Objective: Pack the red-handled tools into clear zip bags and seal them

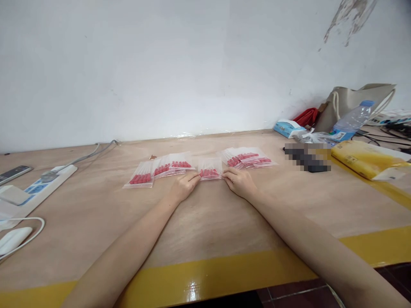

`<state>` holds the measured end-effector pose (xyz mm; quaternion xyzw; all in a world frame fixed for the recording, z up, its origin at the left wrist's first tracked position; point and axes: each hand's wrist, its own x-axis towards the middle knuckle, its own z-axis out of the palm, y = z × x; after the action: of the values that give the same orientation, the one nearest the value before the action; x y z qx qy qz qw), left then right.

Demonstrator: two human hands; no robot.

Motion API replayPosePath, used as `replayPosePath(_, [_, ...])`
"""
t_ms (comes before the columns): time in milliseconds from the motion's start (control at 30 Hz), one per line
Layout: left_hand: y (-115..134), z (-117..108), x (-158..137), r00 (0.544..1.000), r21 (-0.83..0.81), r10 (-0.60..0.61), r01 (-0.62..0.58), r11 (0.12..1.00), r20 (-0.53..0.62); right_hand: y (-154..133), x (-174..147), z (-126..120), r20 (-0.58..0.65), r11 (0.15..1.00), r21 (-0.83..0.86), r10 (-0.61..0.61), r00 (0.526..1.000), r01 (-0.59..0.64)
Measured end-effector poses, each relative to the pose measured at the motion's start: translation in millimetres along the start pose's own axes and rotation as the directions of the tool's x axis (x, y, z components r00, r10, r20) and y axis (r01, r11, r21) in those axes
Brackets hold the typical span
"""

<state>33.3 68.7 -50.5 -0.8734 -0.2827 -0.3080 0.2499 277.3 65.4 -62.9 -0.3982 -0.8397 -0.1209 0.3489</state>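
Note:
A small clear zip bag (pixel 210 164) with several red tube-like pieces lies flat in the middle of the table, between my two hands. My left hand (pixel 185 186) has its fingers closed at the bag's left lower corner. At the opposite corner, my right hand (pixel 239 182) pinches the bag's edge. Left of it lies a row of overlapping bags (pixel 171 164) with the same red pieces, and one bag (pixel 140 175) sits at that row's near end. A fanned pile of similar bags (pixel 247 158) rests just beyond my right hand.
On the left are a power strip (pixel 66 173) with cables, a phone (pixel 14 173) and a white mouse-like object (pixel 14 239). To the right lie a dark pixelated object (pixel 306 159), a yellow packet (pixel 366 160), a plastic bottle (pixel 353 122), a blue box (pixel 289 128) and a grey bag (pixel 353 100).

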Motion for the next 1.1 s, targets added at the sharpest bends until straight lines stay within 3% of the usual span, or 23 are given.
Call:
replayPosePath(267, [3.3, -4.0, 3.3, 1.0, -0.016, 0.007, -0.007, 1.0, -0.016, -0.3, 1.3, -6.6, 0.007, 0.986, -0.162, 0.03, 1.0, -0.028])
replayPosePath(700, [14.6, -3.8, 7.7, 1.0, -0.053, -0.012, 0.014, 0.999, 0.027, -44.8, 24.8, 10.8, 0.038, 0.97, -0.139, -0.194, 0.98, 0.198])
replayPosePath(933, [16.2, -7.9, 8.3, 0.999, 0.005, 0.026, -0.026, 1.0, 0.02, -39.3, 22.0, 6.2, 0.043, 0.943, -0.194, -0.269, 0.962, 0.272])
replayPosePath(1100, [11.8, -11.8, 3.7, 1.0, -0.021, -0.009, 0.009, 1.0, -0.011, -13.5, 12.1, -3.6, 0.051, 0.931, -0.273, -0.239, 0.97, 0.244])
